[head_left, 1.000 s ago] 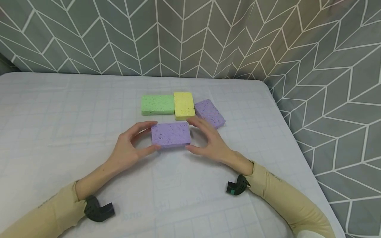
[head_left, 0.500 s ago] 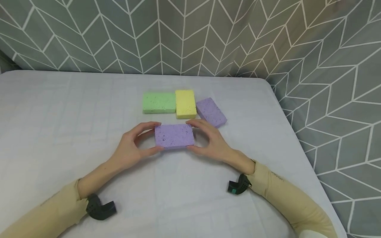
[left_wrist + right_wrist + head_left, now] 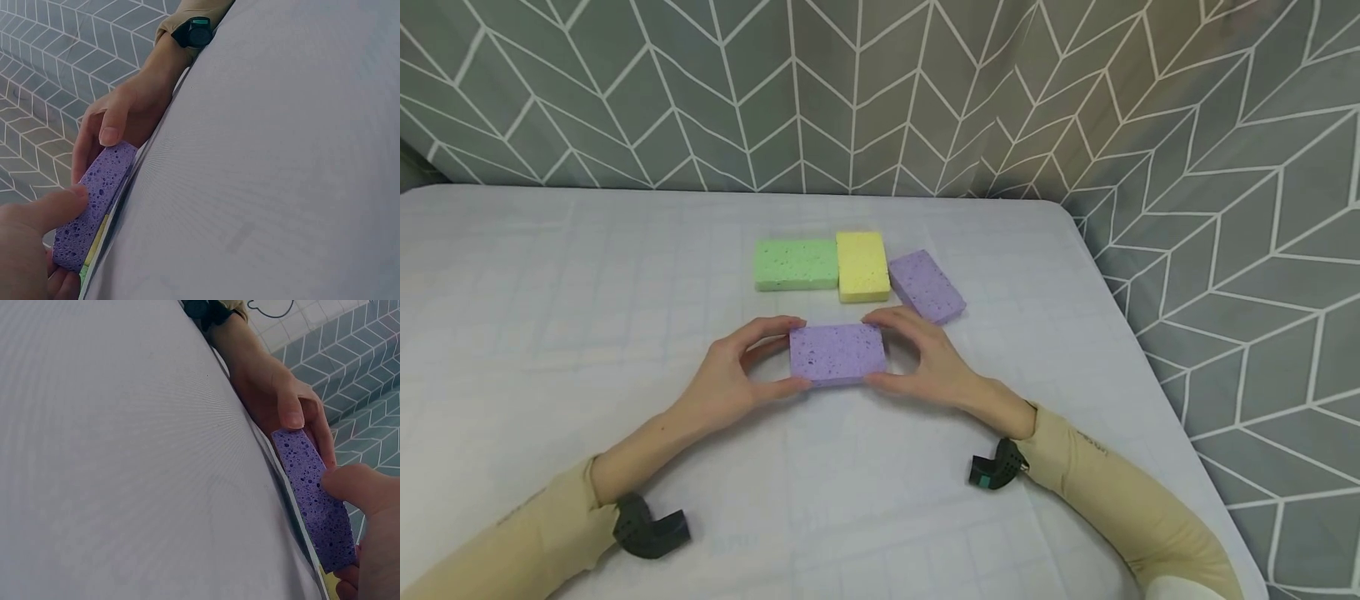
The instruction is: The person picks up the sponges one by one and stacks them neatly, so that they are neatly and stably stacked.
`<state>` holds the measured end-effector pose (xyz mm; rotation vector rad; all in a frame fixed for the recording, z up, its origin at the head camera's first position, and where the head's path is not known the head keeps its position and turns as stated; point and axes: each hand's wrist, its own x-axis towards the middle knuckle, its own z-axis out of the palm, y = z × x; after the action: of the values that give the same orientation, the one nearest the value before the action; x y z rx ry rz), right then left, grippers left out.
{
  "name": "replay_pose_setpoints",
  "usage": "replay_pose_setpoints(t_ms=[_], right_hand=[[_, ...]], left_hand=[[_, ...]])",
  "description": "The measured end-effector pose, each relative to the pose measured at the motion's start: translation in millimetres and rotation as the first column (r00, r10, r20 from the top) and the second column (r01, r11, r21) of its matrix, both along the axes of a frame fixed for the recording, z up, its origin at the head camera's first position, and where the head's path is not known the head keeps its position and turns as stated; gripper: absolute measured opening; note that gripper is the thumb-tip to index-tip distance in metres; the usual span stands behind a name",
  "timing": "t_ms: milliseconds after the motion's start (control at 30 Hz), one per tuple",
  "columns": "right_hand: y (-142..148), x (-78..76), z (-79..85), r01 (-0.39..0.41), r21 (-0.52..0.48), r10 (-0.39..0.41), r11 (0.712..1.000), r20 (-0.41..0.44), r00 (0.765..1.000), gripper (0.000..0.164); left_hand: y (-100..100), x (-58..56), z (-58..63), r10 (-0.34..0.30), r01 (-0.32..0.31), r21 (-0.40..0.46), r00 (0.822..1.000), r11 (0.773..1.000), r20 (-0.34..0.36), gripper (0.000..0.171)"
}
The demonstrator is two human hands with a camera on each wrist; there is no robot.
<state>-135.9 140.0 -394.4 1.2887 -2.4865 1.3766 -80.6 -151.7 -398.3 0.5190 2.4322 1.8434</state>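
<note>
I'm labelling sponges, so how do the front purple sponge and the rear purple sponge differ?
The left grip and right grip hold the front purple sponge; the rear purple sponge is unheld. The front one's long side runs across the head view; the rear one lies slanted, beside the yellow sponge. Both are purple and pitted.

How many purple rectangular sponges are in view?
2: the front purple sponge, held by the left hand and right hand; the angled purple sponge, just right of the yellow rectangular sponge.

Left hand [image 3: 26,230], right hand [image 3: 134,106] grip purple sponge [image 3: 100,200]; yellow strip [image 3: 96,240] behind.
</note>
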Motion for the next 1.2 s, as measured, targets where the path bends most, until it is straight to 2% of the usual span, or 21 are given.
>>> replay_pose_setpoints(t_ms=[433,833,1033,1133,1200], right_hand=[[0.2,2.1,-1.2,-0.002,0.045,0.002,0.999,0.016,1.000,0.069],[1.9,1.4,-2.4,0.025,0.030,-0.025,0.999,-0.001,1.000,0.062],[2.3,-0.3,-4.4,0.111,-0.092,-0.118,0.990,-0.083,0.990,0.053],[2.6,-1.6,-4.3,0.187,-0.168,-0.210,0.968,-0.132,0.969,0.050],[3.1,-2.7,-3.3,0.264,-0.198,-0.295,0.944,-0.151,0.943,0.048]], left_hand=[[0.2,-1.2,-2.4,-0.016,0.015,-0.108,1.000,0.994,-0.006,0.076],[1.5,-1.2,-6.2,-0.013,0.011,-0.139,1.000,0.990,-0.013,0.076],[1.8,-0.8,-4.6,-0.005,-0.002,-0.160,0.999,0.987,-0.043,0.076],[1.4,-0.8,-2.9,-0.009,0.001,-0.175,0.999,0.985,-0.046,0.077],[1.2,-1.1,-2.1,-0.011,0.003,-0.173,0.999,0.985,-0.045,0.077]])
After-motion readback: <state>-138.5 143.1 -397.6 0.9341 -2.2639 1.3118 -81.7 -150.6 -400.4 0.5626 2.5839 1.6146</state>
